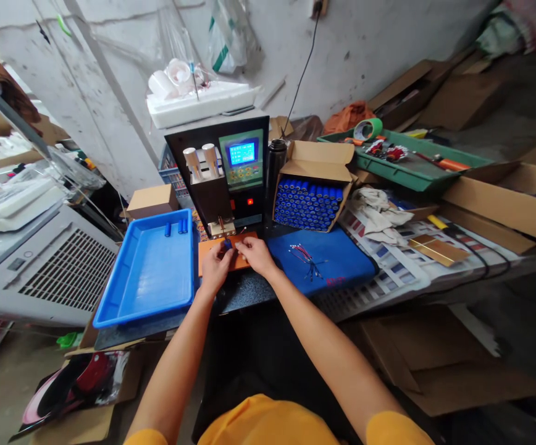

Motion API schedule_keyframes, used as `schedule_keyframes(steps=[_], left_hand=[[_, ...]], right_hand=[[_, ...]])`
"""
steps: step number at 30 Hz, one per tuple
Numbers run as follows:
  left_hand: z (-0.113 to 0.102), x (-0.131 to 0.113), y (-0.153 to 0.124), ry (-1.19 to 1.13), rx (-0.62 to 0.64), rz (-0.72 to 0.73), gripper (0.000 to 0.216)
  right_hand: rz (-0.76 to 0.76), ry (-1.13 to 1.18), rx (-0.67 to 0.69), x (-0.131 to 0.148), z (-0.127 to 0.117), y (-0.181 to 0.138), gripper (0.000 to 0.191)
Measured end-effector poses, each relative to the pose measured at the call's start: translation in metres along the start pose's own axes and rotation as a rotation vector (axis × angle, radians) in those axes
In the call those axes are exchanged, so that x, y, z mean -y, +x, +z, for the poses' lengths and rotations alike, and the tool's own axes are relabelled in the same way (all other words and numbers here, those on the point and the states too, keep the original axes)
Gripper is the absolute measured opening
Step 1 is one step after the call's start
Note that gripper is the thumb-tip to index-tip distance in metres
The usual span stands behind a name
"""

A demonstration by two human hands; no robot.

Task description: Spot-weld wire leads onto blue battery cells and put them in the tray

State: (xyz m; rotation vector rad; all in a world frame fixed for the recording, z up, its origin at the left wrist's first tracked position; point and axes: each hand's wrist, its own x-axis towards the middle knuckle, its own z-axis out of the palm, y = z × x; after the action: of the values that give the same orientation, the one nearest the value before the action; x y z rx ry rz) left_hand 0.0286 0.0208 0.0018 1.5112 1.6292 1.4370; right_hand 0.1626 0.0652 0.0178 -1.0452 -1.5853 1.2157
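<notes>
Both my hands meet over an orange pad (209,247) in front of a black spot-welding machine (221,179) with a lit blue screen. My left hand (215,267) and my right hand (254,254) pinch a small blue battery cell (228,245) between their fingertips, just under the machine's welding tips (222,225). To the right, an open cardboard box (312,198) stands packed with several blue cells. On the left, a blue plastic tray (147,272) holds three loose cells near its far edge.
A blue cloth pad (342,266) carries a bundle of thin wires (305,256). A green tray (411,164) with tape and tools sits at the back right. White rags, brass strips and flattened cardboard lie right; a grey air cooler (41,266) stands left.
</notes>
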Motion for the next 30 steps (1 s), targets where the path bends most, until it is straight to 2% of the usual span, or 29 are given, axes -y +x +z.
schedule_keyframes(steps=[2,4,8,16,19,25,30], left_hand=[[-0.004,-0.002,0.0,-0.063,0.003,0.017,0.029],[-0.01,-0.001,-0.002,-0.101,-0.045,0.03,0.03],[-0.022,0.006,-0.011,0.002,-0.124,0.037,0.025],[-0.026,0.007,-0.017,0.224,-0.013,0.176,0.014],[-0.026,0.002,-0.016,0.265,0.025,0.199,0.015],[-0.021,0.002,-0.017,0.245,0.031,0.179,0.015],[-0.016,0.0,-0.014,0.226,0.092,0.162,0.014]], right_hand=[[0.057,0.092,0.031,0.001,-0.002,0.002,0.035],[0.108,0.16,0.059,0.004,-0.005,0.002,0.035],[0.16,0.229,0.083,0.008,-0.008,0.002,0.032],[0.158,0.249,0.089,0.008,-0.009,0.003,0.031],[0.125,0.238,0.107,0.007,-0.009,0.001,0.031],[-0.075,0.098,0.156,0.003,-0.003,-0.007,0.019],[-0.111,0.076,0.179,-0.003,0.0,-0.008,0.014]])
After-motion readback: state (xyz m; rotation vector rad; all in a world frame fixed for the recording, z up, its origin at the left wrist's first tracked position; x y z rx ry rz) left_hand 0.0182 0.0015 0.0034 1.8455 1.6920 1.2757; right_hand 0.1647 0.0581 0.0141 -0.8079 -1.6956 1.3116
